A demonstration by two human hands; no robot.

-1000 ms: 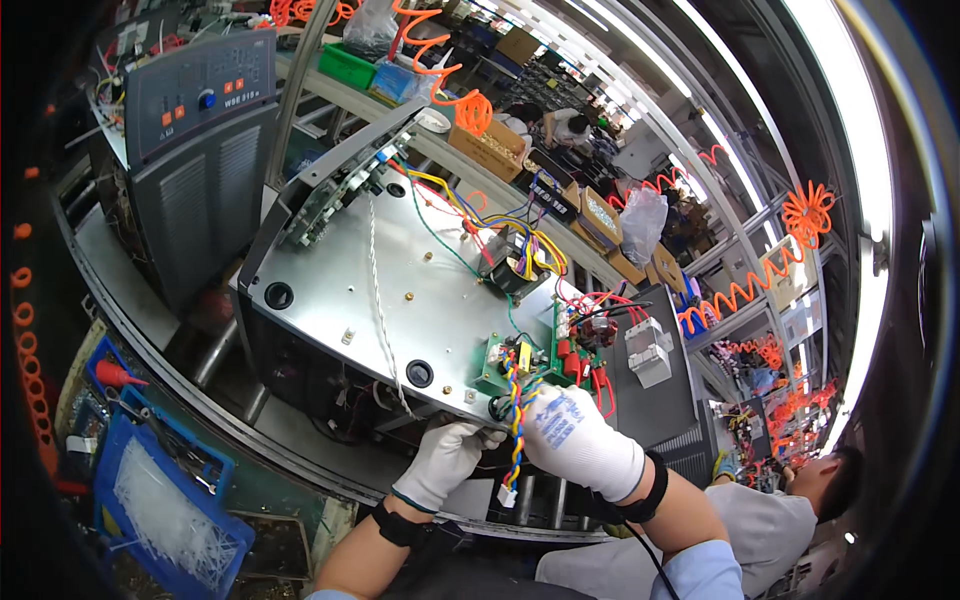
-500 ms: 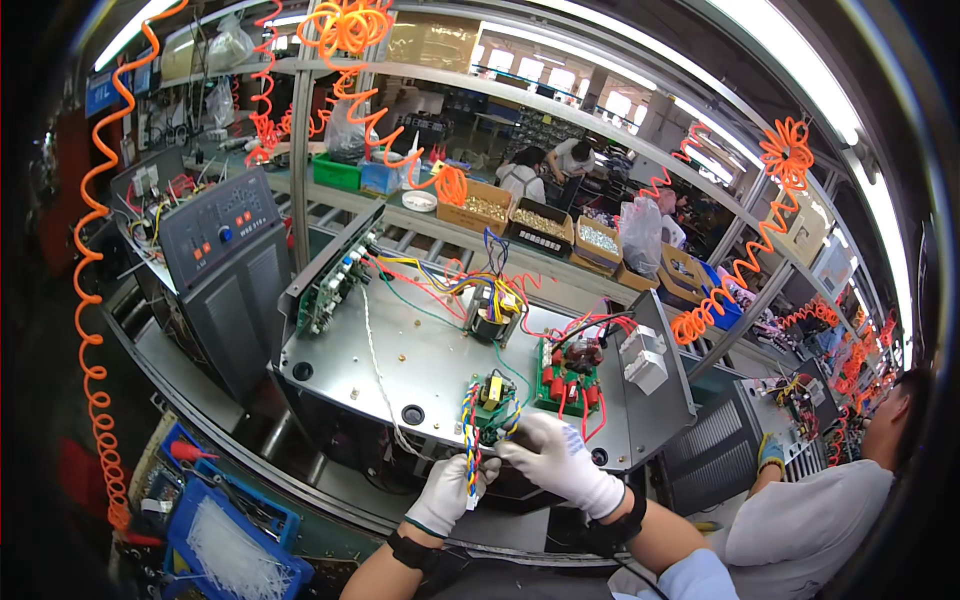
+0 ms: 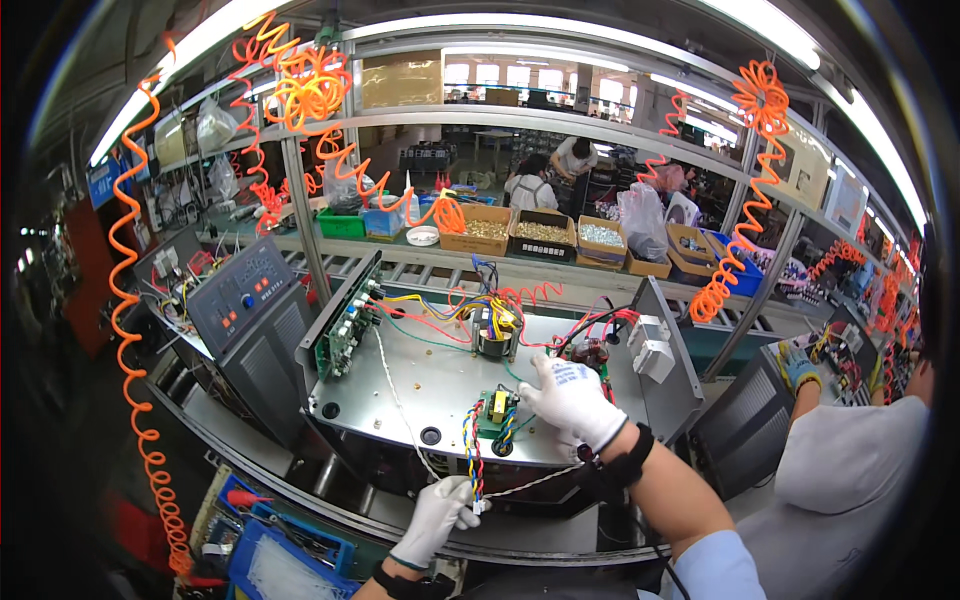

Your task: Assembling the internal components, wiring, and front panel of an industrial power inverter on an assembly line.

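1. White twisted cord [image 3: 400, 405] is strung from the upright circuit board [image 3: 345, 325], seemingly mounted already, over the metal chassis [image 3: 440, 390] to the left hand [image 3: 430, 510], pinched closed on it.
2. Coloured wires [image 3: 472, 440], connector [image 3: 480, 507] unplugged, are draped in the way.
3. The half-curled right hand [image 3: 575, 405] is reached by cord; its grip cannot be told.
4. A co-worker [image 3: 850, 460] is stationed far right.

Bare metal, plastic and cloth, mostly smooth.
The flat plate [image 3: 450, 375] is of bare metal, smooth and a little shiny, while its side panel [image 3: 674, 393] looks matt. The white block [image 3: 653, 352] seems to be hard plastic with a dull finish. The coloured wires [image 3: 477, 470] and the white wire [image 3: 531, 487] have a smooth plastic cover. The white gloves [image 3: 575, 400] look like soft, matt cloth. The orange hoses [image 3: 712, 303] are of glossy plastic, the boxes [image 3: 475, 244] of matt cardboard, and the bag [image 3: 642, 224] of thin, wrinkled, shiny plastic.
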